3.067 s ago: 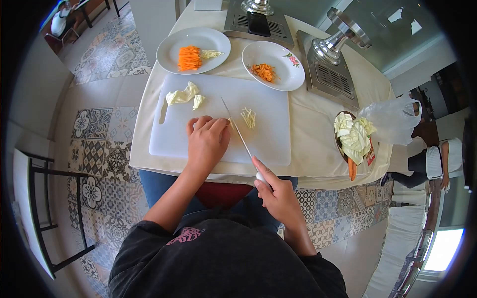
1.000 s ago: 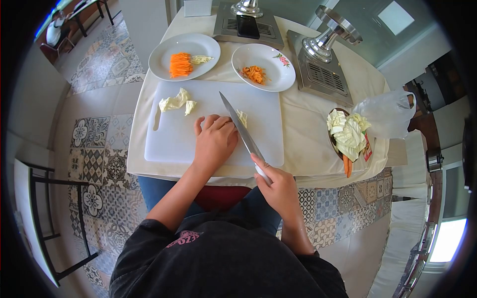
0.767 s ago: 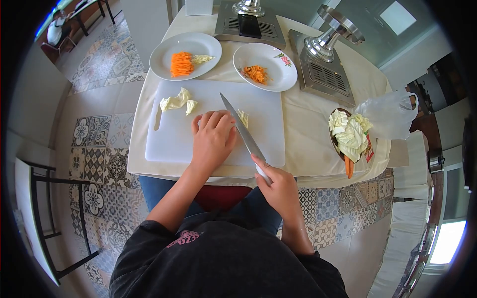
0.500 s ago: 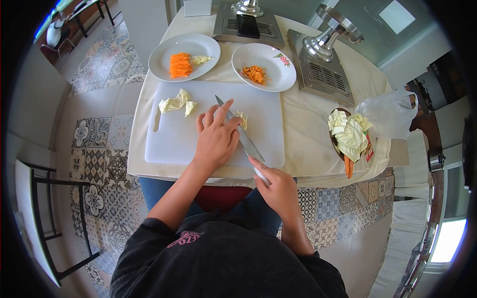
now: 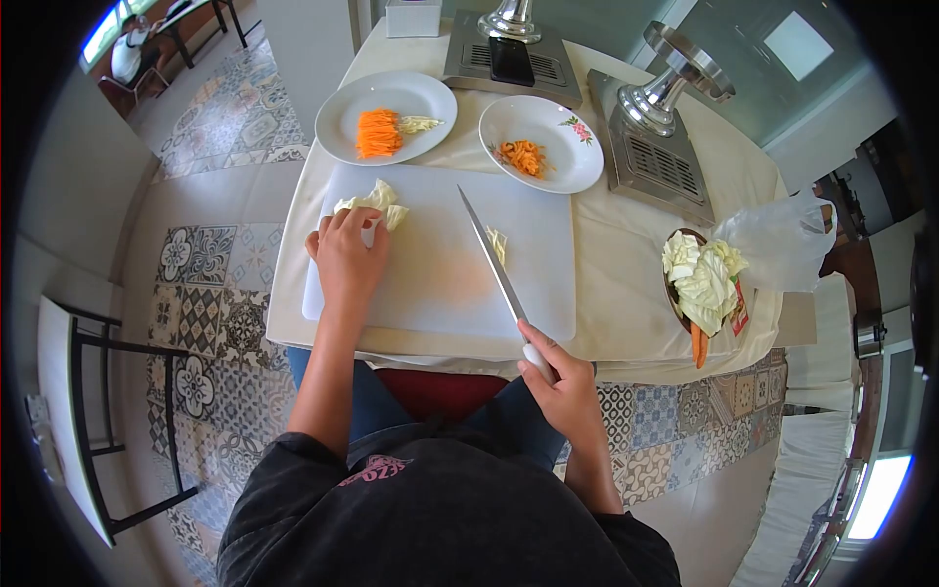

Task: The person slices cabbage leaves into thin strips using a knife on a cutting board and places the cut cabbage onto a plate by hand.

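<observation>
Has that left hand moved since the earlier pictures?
Yes. Judged against the cutting board, the left hand has shifted left, away from the knife to the cabbage pieces.

Cabbage [image 5: 382, 195] partly behind fingers [image 5: 338, 219], shirt [image 5: 450, 514] cropped

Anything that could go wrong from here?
1. Right hand holds the knife over the cutting board; left hand, at the cabbage pieces, could get nicked if it nears the blade.
2. The blade is close beside the cabbage shreds and might scatter them.
3. The carrots jut toward the near edge of the table; a bump might drop them.
</observation>
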Available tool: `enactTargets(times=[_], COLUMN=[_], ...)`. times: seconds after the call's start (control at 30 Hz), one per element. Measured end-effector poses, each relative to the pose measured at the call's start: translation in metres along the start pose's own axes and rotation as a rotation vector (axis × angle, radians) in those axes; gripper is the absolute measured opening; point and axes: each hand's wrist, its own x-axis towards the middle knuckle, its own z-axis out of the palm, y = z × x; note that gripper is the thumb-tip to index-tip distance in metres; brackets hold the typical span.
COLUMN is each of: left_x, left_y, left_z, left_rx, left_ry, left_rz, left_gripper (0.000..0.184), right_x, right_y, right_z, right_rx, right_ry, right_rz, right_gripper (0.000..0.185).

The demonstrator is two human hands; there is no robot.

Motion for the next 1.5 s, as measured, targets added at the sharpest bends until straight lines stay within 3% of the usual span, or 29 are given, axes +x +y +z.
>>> enactTargets(times=[0.13,0.3,0.5,0.73,0.8,0.93,1.0,1.1,1.13,1.33,1.5], left_x=[0.001,0.004,-0.002,-0.021,-0.026,-0.037,-0.034,-0.022,-0.017,-0.008,-0.012], left_y=[0.005,0.001,0.010,0.031,0.035,0.044,0.041,0.023,0.017,0.014,0.033], left_z=[0.001,0.009,0.000,0.004,0.006,0.002,-0.001,0.001,0.000,0.000,-0.005], left_rx=[-0.008,-0.027,-0.407,-0.213,-0.161,-0.175,-0.154,-0.195,-0.220,-0.358,-0.273], left_ry=[0.003,0.002,-0.206,-0.041,-0.020,-0.110,-0.101,-0.030,-0.084,-0.291,-0.328], left_rz=[0.044,0.082,-0.157,0.060,0.118,0.084,0.042,0.159,0.233,0.436,0.211], left_gripper=[0.018,0.018,0.017,0.011,0.010,0.010,0.009,0.013,0.021,0.028,0.024], right_x=[-0.003,-0.008,-0.011,-0.015,-0.016,-0.019,-0.020,-0.022,-0.022,-0.017,-0.017], right_y=[-0.009,-0.008,-0.008,-0.011,-0.004,0.000,-0.009,-0.011,-0.010,-0.014,-0.014], right_z=[-0.002,0.002,0.001,-0.001,0.002,0.003,0.000,0.000,0.001,0.005,0.006], right_rx=[0.031,0.017,0.018,0.013,0.017,0.027,0.041,0.077,0.091,0.113,0.117], right_ry=[-0.090,-0.111,-0.118,-0.120,-0.078,-0.043,-0.077,-0.092,-0.092,-0.117,-0.099], right_rz=[0.187,0.174,0.215,0.242,0.129,0.081,0.214,0.307,0.320,0.380,0.338], right_gripper=[0.046,0.046,0.046,0.047,0.047,0.047,0.047,0.048,0.048,0.049,0.049])
